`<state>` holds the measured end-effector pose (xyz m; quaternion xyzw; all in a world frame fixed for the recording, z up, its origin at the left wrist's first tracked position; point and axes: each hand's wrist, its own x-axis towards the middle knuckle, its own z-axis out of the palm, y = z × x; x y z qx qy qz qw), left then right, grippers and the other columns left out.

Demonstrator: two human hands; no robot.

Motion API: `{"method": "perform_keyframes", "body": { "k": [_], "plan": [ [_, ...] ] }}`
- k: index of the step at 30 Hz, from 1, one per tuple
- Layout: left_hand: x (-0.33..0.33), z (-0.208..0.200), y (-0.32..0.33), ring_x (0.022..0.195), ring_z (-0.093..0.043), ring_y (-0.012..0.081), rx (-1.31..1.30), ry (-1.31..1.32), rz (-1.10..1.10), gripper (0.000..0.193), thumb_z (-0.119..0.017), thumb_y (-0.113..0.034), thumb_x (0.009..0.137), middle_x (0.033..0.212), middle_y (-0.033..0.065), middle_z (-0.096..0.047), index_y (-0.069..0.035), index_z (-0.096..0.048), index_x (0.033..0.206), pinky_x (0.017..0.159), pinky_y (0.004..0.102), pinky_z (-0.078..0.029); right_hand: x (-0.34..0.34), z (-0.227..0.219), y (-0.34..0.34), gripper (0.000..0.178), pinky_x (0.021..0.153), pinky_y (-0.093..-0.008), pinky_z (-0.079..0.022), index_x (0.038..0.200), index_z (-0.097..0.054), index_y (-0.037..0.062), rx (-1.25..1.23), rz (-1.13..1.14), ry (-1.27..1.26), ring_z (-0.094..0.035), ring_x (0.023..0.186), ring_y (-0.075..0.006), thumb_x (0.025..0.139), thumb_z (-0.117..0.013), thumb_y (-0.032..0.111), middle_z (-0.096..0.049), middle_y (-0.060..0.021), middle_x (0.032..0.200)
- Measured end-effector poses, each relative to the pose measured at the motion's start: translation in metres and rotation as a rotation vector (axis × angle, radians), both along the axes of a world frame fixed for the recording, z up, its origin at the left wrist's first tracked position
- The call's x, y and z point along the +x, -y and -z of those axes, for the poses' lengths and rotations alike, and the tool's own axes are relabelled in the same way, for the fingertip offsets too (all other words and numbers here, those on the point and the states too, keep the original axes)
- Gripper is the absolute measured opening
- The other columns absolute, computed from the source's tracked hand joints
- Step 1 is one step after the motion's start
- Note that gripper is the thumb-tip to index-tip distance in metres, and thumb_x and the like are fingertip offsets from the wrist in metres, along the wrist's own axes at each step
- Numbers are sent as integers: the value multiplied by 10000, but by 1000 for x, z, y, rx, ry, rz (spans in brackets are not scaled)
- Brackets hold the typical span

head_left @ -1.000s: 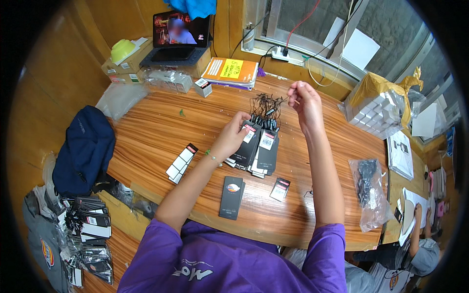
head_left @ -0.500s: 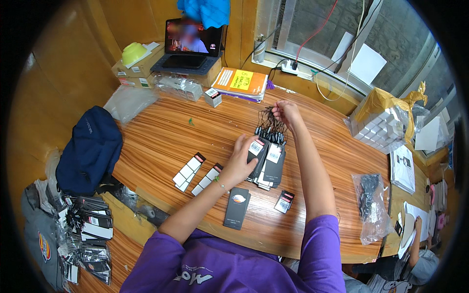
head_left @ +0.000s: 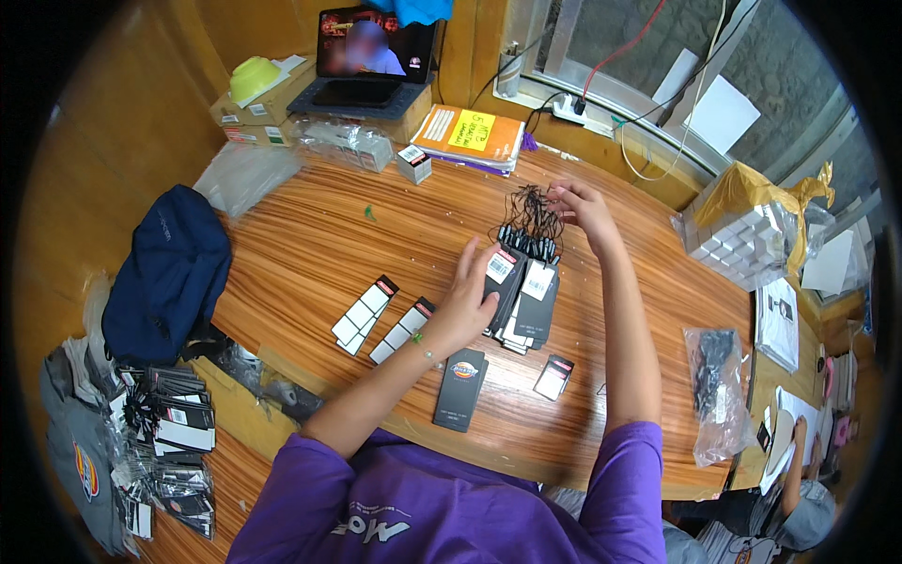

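Note:
Dark grey hang tags [head_left: 534,320] with white barcode stickers lie in overlapping stacks at mid-table. Their black strings [head_left: 526,209] bunch together at the far end. My left hand [head_left: 462,305] grips the left stack, its thumb over the tags' edge and its fingers along the side. At the strings' right side, my right hand [head_left: 583,211] has its bent fingertips drawn together on some of them; the exact strand is hard to make out. Nearer me lie a dark tag with an oval logo [head_left: 461,390] and a small black-and-white label [head_left: 554,378]. White-panelled label strips [head_left: 365,316] sit left of my left hand.
A tablet [head_left: 376,47] stands at the back left near an orange notebook [head_left: 470,132]. A wrapped bundle of small boxes [head_left: 742,235] and a plastic bag [head_left: 719,395] are on the right. Bagged tags [head_left: 178,423] lie lower left. Another person's arm [head_left: 797,461] shows lower right.
My right hand has shifted slightly right and away from me along the strings, which look more spread. My left hand stays on the tags. The view has tilted a little.

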<state>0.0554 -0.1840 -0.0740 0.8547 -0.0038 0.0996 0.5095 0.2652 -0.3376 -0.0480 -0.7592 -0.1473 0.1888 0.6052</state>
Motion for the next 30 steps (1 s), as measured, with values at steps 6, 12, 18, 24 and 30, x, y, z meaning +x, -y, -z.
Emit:
{"method": "perform_keyframes", "body": {
  "k": [6, 12, 18, 24, 30],
  "plan": [
    [-9, 2, -14, 1303, -242, 402, 3, -23, 17, 565, -581, -89, 812, 1403, 236, -176, -54, -318, 1310, 1060, 423, -269, -86, -10, 46, 259, 720, -249, -457, 1079, -579, 17, 57, -41, -3, -566, 818, -95, 905, -528, 201, -625, -39, 892],
    [-12, -1, -12, 1326, -223, 323, 59, 116, -23, 610, -607, -96, 813, 1408, 196, -236, -52, -300, 1339, 1079, 394, -207, -145, -2, 96, 290, 821, -264, -466, 1115, -552, -25, -65, 43, -84, -564, 889, -134, 887, -564, 153, -607, -74, 962],
    [13, 19, -3, 1288, -295, 327, -138, -36, -81, 633, -595, -106, 824, 1362, 236, -319, -6, -260, 1351, 1056, 390, -244, -170, 38, 59, 604, 979, -305, -364, 1338, -322, -48, 164, 296, -97, -447, 1155, -211, 847, -613, 151, -427, -175, 1301],
    [30, 52, -5, 1205, -416, 344, -243, -122, -24, 664, -605, -135, 817, 1297, 268, -404, 63, -253, 1343, 1003, 349, -327, -179, 26, 12, 675, 995, -289, -327, 1394, -171, -55, 404, 318, -283, -432, 1181, -205, 846, -551, 51, -438, -175, 1293],
    [28, 50, 5, 1140, -491, 262, -36, -75, -52, 652, -568, -48, 831, 1227, 239, -486, 49, -212, 1369, 949, 318, -380, -179, 35, -1, 575, 961, -282, -347, 1346, -282, -51, 483, 298, -306, -473, 1126, -180, 830, -529, 7, -483, -143, 1246]
  ]
}}
